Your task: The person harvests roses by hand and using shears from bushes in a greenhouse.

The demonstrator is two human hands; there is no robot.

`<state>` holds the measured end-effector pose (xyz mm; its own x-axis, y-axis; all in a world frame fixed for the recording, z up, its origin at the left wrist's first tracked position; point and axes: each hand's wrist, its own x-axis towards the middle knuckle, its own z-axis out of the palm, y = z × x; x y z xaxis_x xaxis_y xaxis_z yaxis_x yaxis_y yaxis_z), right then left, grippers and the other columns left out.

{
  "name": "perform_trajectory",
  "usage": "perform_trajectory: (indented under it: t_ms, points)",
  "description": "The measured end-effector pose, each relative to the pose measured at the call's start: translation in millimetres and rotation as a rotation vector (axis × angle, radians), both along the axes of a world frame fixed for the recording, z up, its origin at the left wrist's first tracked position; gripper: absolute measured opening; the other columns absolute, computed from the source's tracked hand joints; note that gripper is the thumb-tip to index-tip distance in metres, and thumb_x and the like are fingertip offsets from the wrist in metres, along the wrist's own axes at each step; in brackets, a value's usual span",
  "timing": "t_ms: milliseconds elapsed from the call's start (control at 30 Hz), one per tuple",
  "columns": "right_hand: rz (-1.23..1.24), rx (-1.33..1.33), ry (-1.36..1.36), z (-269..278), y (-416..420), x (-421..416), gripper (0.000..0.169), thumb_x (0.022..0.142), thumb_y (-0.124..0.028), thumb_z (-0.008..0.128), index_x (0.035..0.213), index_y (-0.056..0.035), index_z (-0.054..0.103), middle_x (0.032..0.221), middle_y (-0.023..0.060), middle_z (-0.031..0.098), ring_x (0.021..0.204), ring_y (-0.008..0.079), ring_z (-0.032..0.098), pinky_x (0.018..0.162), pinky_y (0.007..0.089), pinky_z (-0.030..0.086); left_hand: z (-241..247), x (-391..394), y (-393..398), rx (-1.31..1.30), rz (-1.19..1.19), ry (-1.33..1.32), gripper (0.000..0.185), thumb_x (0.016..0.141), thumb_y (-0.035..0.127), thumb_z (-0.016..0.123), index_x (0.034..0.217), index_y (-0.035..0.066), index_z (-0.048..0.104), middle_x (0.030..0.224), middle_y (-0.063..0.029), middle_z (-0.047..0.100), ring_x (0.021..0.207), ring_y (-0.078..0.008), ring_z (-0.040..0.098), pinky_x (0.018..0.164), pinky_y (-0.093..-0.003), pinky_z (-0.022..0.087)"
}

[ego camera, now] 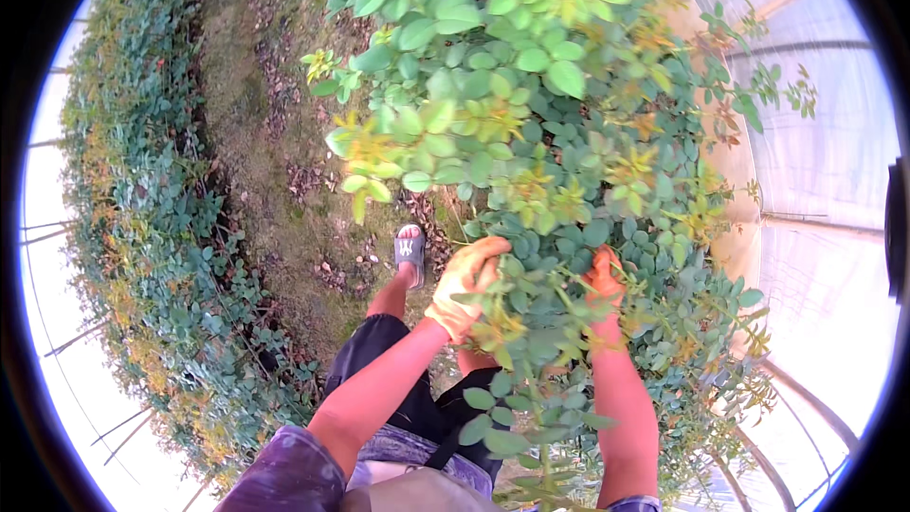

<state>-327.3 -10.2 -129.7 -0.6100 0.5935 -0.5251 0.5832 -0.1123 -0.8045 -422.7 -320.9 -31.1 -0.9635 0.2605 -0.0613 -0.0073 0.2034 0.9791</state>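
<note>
Rose bushes (540, 135) with green and yellowish leaves fill the middle and right of the head view. My left hand (466, 284), in an orange glove, reaches into the foliage at the bush's left side, its fingers curled around leaves or a stem that I cannot make out. To the right, my right hand (604, 277), gloved alike, is deep among the leaves, partly covered by them; its fingers look curled, and what they hold is hidden. Between the hands and below them, a leafy rose stem (544, 434) rises close to my body.
A dirt path (284, 156) with dry leaves runs at the left, and my sandalled foot (409, 252) stands on it. Beyond it grows another row of bushes (156, 249). Plastic sheeting (825, 156) on a frame borders the right side.
</note>
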Motion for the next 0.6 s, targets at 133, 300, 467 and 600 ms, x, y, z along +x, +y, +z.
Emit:
perform_trajectory:
  t_ms: [133, 300, 467, 600]
  points:
    - [-0.182, -0.268, 0.104, 12, -1, 9, 0.045, 0.095, -0.035, 0.073, 0.128, -0.0064, 0.062, 0.094, -0.0004, 0.063, 0.069, 0.0093, 0.053, 0.059, 0.0291, 0.046, 11, 3, -12, -0.014, 0.040, 0.045, 0.038, 0.081, -0.007, 0.061, 0.116, 0.005, 0.066, 0.116, -0.0174, 0.068, 0.109, -0.0388, 0.065, 0.095, -0.0458, 0.052]
    - [0.018, -0.616, 0.139, 61, -3, 9, 0.053, 0.100, -0.035, 0.058, 0.145, -0.0080, 0.046, 0.134, 0.0088, 0.056, 0.113, 0.0222, 0.057, 0.087, 0.0360, 0.049, 26, 15, -29, -0.034, 0.083, -0.007, 0.041, 0.076, -0.005, 0.065, 0.115, 0.005, 0.065, 0.120, -0.0141, 0.065, 0.112, -0.0371, 0.061, 0.096, -0.0455, 0.050]
    - [0.153, -0.343, -0.139, 80, -2, -2, 0.054, 0.102, -0.039, 0.058, 0.146, -0.0109, 0.046, 0.137, 0.0040, 0.060, 0.113, 0.0182, 0.064, 0.083, 0.0334, 0.055, 8, 34, -42, 0.020, 0.026, -0.030, 0.042, 0.077, 0.000, 0.067, 0.119, 0.006, 0.063, 0.124, -0.0119, 0.063, 0.119, -0.0368, 0.059, 0.100, -0.0474, 0.048]
    - [0.091, -0.334, -0.206, 102, -24, -29, 0.058, 0.100, -0.043, 0.061, 0.147, -0.0120, 0.046, 0.129, 0.0004, 0.063, 0.104, 0.0142, 0.065, 0.077, 0.0325, 0.055, 2, 42, -42, 0.003, 0.014, -0.043, 0.041, 0.078, 0.003, 0.068, 0.119, 0.007, 0.063, 0.126, -0.0119, 0.062, 0.120, -0.0360, 0.058, 0.100, -0.0475, 0.048]
